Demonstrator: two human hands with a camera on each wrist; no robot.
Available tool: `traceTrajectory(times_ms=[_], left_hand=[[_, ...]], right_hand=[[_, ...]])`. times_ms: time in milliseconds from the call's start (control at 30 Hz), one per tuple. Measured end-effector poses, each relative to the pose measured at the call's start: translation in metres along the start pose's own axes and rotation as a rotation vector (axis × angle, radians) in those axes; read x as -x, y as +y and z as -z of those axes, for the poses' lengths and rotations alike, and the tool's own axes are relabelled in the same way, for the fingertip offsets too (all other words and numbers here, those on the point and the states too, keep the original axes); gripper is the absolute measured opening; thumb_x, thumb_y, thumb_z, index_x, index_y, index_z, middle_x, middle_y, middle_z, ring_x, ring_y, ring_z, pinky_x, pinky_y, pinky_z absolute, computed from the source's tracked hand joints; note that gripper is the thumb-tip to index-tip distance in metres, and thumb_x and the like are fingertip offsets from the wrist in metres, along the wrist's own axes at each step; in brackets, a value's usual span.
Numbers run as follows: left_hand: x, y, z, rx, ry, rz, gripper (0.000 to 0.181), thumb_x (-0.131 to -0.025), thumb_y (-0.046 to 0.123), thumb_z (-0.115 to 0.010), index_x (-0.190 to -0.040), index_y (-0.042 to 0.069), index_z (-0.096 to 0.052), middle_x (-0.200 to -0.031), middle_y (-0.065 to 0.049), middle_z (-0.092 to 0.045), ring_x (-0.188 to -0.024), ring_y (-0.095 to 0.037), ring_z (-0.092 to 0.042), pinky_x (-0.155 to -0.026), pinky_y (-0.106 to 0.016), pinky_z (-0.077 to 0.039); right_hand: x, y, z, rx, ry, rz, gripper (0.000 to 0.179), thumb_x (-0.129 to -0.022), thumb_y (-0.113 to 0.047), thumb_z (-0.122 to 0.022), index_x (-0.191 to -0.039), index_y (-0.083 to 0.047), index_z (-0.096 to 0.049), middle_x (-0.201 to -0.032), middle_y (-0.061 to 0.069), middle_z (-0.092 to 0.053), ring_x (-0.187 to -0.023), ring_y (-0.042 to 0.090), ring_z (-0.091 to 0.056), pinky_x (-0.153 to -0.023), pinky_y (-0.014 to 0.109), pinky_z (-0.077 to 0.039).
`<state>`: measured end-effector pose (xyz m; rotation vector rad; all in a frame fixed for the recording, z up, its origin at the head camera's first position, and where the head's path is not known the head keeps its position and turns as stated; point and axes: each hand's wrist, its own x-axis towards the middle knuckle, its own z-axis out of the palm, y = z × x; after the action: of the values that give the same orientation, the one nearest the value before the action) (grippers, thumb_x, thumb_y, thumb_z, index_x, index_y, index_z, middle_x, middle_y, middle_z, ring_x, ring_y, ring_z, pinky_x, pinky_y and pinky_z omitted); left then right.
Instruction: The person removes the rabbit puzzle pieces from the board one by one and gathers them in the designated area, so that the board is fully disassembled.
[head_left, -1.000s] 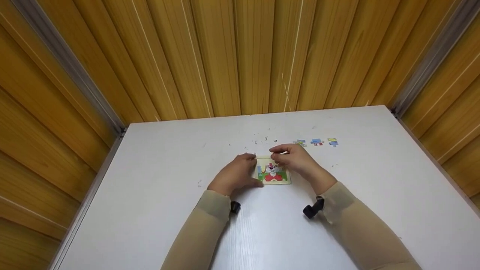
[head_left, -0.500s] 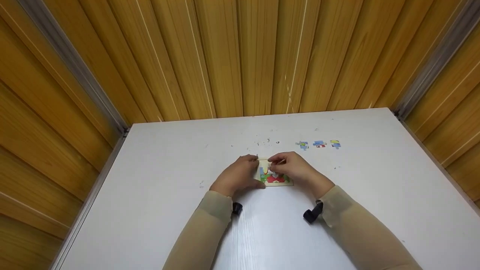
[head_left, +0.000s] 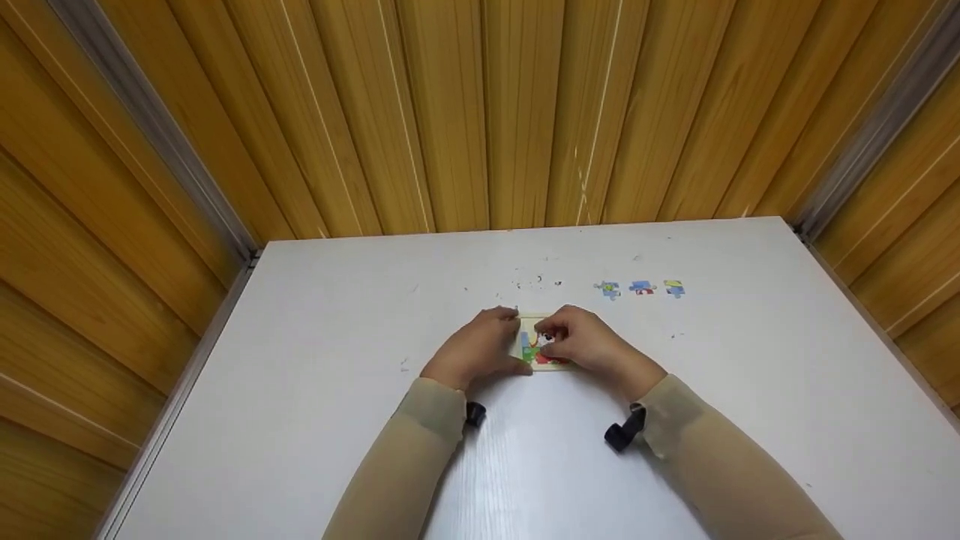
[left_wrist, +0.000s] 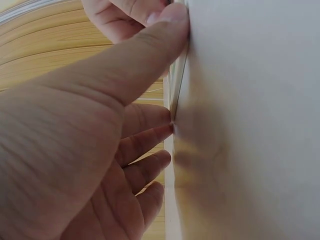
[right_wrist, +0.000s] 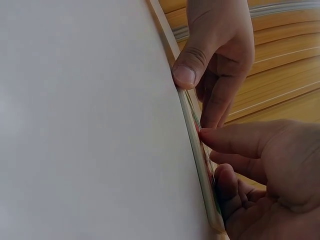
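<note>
A small square jigsaw puzzle in a pale wooden frame (head_left: 547, 367) lies on the white table, its picture showing a cartoon animal in red. My left hand (head_left: 480, 346) holds the frame at its left side, thumb at the near edge and fingertips at the far edge. In the left wrist view, the left thumb (left_wrist: 150, 50) presses on the frame's thin edge. Curled over the picture's right half, my right hand (head_left: 589, 341) has thumb and forefinger around a puzzle piece (head_left: 547, 339) with the animal's face. The right wrist view shows the right fingertips (right_wrist: 207, 134) right at the picture's surface.
Three loose puzzle pieces stand in a row beyond the right hand: a left one (head_left: 609, 289), a middle one (head_left: 642, 287) and a right one (head_left: 674, 288). Small dark marks (head_left: 538, 280) dot the white table (head_left: 337, 315). A wood-patterned wall (head_left: 450, 112) rises behind it.
My right hand has come down from above the frame's far edge onto the picture, covering its right part. The left hand keeps its hold on the frame; the view has shifted slightly.
</note>
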<state>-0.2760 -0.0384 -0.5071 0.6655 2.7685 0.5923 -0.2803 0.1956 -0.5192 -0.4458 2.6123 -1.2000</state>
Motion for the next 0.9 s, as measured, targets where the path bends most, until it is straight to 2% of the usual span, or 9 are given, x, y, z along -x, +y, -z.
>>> traceTrajectory(times_ms=[167, 433, 733, 900], left_hand=[[-0.0006, -0.0002, 0.0005, -0.008, -0.005, -0.003, 0.085, -0.093, 0.046, -0.095, -0.162, 0.008, -0.063, -0.178, -0.007, -0.050, -0.169, -0.028, -0.044, -0.140, -0.044, -0.040], [-0.0011, 0.0005, 0.0020, -0.001, -0.008, -0.009, 0.085, -0.092, 0.044, -0.097, -0.161, 0.007, -0.064, -0.178, -0.007, -0.050, -0.169, -0.028, -0.044, -0.140, -0.042, -0.039], [-0.0005, 0.0009, 0.0019, -0.008, -0.015, 0.004, 0.087, -0.093, 0.047, -0.095, -0.162, 0.007, -0.061, -0.179, -0.007, -0.048, -0.171, -0.027, -0.041, -0.141, -0.042, -0.037], [0.0005, 0.0027, 0.0022, -0.005, -0.016, 0.012, 0.084, -0.093, 0.045, -0.095, -0.162, 0.007, -0.062, -0.179, -0.007, -0.048, -0.171, -0.027, -0.041, -0.141, -0.042, -0.037]], right_hand=[[0.0003, -0.0021, -0.0002, 0.027, -0.007, 0.012, 0.040, -0.096, -0.013, -0.086, -0.135, -0.003, -0.082, -0.118, 0.014, -0.070, -0.098, 0.018, -0.060, -0.086, 0.029, -0.050], [-0.0001, -0.0037, -0.0001, 0.078, 0.003, 0.035, 0.035, -0.097, -0.012, -0.088, -0.130, -0.004, -0.083, -0.112, 0.012, -0.071, -0.095, 0.016, -0.059, -0.085, 0.029, -0.048], [0.0015, -0.0047, -0.0003, 0.038, 0.012, 0.026, 0.032, -0.098, -0.009, -0.087, -0.128, -0.004, -0.080, -0.110, 0.011, -0.070, -0.096, 0.018, -0.060, -0.086, 0.032, -0.049], [0.0014, -0.0026, -0.0013, -0.025, 0.006, 0.027, 0.030, -0.098, -0.006, -0.086, -0.126, -0.006, -0.077, -0.108, 0.012, -0.071, -0.095, 0.018, -0.059, -0.085, 0.033, -0.049]])
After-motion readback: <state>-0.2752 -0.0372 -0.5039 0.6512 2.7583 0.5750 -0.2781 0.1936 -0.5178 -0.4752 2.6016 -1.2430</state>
